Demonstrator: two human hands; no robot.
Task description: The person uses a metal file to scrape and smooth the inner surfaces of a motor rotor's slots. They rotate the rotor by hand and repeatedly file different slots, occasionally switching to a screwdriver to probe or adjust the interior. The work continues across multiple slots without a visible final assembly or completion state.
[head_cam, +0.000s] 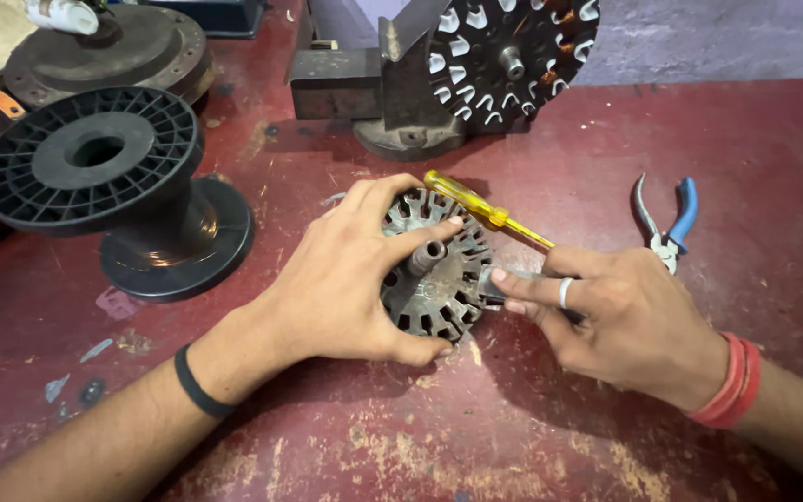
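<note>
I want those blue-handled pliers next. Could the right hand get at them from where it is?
Probably yes: the pliers lie on bare table just beyond the right hand, nothing between them.

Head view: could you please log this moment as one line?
left hand: grips slotted metal core | right hand: presses thin strip at its rim | yellow screwdriver: behind core | blue pliers: on red table

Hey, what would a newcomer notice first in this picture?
Mid-table, the left hand grips a round slotted metal core while the right hand presses a small tool against its edge. A yellow-handled screwdriver lies just behind, and a big black spool stands at left.
</note>
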